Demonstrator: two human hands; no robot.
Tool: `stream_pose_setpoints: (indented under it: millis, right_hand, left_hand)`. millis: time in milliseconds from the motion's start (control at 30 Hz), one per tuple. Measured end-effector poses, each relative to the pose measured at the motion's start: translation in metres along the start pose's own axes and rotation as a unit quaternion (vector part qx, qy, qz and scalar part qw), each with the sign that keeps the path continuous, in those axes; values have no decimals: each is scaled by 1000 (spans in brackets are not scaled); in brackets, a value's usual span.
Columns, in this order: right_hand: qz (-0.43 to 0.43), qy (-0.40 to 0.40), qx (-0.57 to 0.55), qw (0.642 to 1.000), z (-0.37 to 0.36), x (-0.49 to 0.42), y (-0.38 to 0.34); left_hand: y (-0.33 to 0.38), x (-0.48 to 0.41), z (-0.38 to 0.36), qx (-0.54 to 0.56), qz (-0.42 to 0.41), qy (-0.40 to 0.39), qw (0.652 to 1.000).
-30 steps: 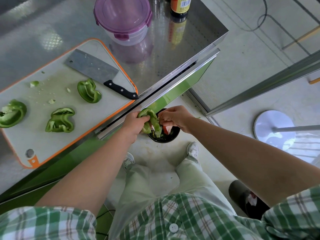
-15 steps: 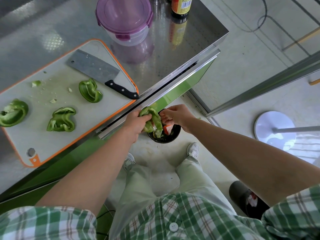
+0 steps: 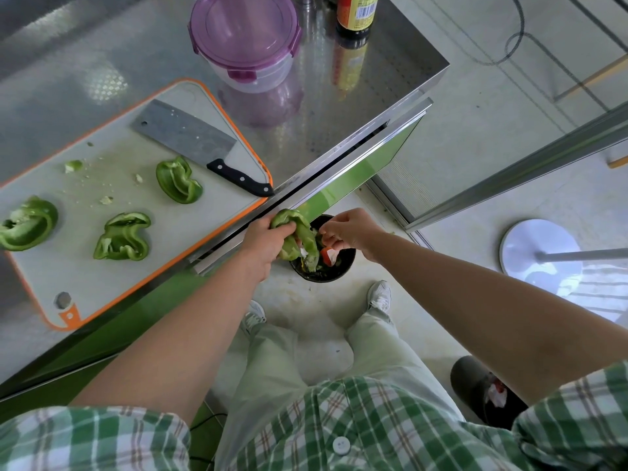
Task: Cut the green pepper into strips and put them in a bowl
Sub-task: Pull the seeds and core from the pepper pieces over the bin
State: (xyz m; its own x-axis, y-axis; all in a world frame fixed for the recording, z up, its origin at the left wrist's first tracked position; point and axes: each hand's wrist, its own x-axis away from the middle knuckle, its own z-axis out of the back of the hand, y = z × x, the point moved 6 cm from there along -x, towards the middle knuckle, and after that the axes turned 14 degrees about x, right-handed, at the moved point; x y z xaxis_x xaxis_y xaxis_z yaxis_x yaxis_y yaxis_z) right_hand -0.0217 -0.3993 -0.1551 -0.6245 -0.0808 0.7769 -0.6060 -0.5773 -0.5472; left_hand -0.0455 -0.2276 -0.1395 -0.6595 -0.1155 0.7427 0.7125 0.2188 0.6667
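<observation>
Three pepper pieces (image 3: 178,181) sit by the cleaver (image 3: 190,141) on the board (image 3: 68,266). Left hand (image 3: 265,243) grips a fourth piece (image 3: 299,232) over the bin (image 3: 343,263). The right hand (image 3: 353,229) is curled right beside it, and I can't tell if it's pinching anything.

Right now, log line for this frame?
left hand: holds pepper piece over bin | right hand: fingertips at it | board: three pieces, cleaver

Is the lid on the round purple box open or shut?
Shut: the purple plastic lid sits flat on the clear round container, with side clips down.
</observation>
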Motion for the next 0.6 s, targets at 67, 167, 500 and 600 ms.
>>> stream_pose_setpoints:
  millis: [67, 167, 500, 600]
  right_hand:
    - [14, -25, -32, 999, 0, 2, -2]
    - [31, -64, -61, 996, -7, 4, -8]
    - [39, 23, 63, 997, 4, 1, -1]
    - [56, 51, 174, 982, 5, 3, -8]
  left_hand:
    - [1, -2, 3, -8, -10, 3, 1000]
    - [1, -4, 3, -10, -14, 6, 1000]
    - [2, -3, 9, -17, -26, 22, 999]
    - [3, -4, 11, -32, -32, 23, 999]
